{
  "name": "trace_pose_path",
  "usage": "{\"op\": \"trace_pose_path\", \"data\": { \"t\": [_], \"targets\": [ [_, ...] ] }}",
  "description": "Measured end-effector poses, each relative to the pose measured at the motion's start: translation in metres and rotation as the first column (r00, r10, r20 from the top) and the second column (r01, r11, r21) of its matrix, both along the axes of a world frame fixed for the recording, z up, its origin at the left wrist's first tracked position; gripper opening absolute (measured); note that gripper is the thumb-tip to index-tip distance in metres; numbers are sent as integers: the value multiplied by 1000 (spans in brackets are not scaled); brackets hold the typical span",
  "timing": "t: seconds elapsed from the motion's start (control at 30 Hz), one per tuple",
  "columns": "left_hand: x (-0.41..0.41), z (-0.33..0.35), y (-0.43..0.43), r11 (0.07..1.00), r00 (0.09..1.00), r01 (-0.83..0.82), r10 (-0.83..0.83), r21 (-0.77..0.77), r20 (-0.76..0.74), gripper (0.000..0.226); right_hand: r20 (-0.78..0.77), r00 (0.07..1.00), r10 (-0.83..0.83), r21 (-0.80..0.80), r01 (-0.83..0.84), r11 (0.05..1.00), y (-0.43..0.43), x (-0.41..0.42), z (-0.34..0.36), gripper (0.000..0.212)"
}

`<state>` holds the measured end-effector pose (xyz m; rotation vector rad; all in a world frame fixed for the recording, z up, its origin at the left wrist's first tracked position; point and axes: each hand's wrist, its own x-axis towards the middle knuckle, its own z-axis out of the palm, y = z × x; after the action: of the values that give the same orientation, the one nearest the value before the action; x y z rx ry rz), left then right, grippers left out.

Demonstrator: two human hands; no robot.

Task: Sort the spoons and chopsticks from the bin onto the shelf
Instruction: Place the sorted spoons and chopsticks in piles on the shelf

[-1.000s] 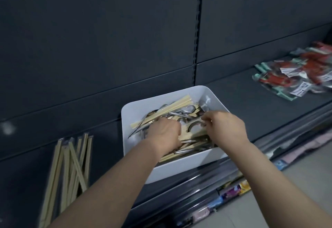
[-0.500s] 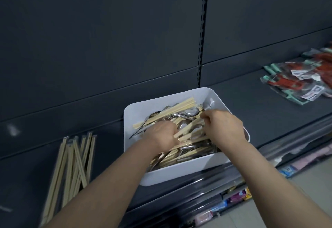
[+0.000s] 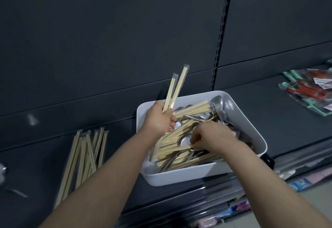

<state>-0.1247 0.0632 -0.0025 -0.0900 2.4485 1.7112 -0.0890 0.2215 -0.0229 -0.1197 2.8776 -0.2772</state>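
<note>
A white bin (image 3: 255, 132) on the dark shelf (image 3: 280, 120) holds a jumble of wrapped wooden chopsticks (image 3: 190, 109) and metal spoons (image 3: 218, 102). My left hand (image 3: 159, 120) grips two wrapped chopstick pairs (image 3: 175, 89), raised above the bin's left rim with their tips pointing up. My right hand (image 3: 212, 136) reaches down into the bin and pinches a chopstick pair (image 3: 177, 149) lying among the spoons. A pile of sorted chopsticks (image 3: 84, 157) lies on the shelf to the left of the bin.
Packaged red and teal items (image 3: 312, 91) lie on the shelf at the far right. A metal spoon (image 3: 2, 173) shows at the left edge. Lower shelves with colourful packets (image 3: 240, 206) sit below. The dark back panel rises behind.
My left hand has lifted out of the bin with two chopstick pairs. My right hand has moved lower and to the left inside the bin, onto another pair.
</note>
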Motion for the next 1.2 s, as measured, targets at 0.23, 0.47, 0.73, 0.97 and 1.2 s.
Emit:
{"op": "trace_pose_path", "data": {
  "t": [0.23,0.47,0.73,0.97,1.2],
  "targets": [
    [-9,-5,-11,985,982,-171,171,5,-81,13,-242,968,-70,-45,61,997,0,-2,-1,4],
    [-9,3,-22,975,969,-210,217,66,-120,9,-209,976,-59,-85,41,996,-23,-33,-2,26],
    [-5,-2,-49,962,955,-264,271,73,-124,12,-95,989,116,37,-113,993,-45,-52,-19,40],
    [-1,22,-65,874,888,-352,425,335,-176,12,-461,885,68,-4,-79,997,-65,-56,15,5],
    [22,27,-141,852,849,-461,504,247,-156,10,-570,817,-90,-364,-153,919,-155,-33,69,13]
  ]
}}
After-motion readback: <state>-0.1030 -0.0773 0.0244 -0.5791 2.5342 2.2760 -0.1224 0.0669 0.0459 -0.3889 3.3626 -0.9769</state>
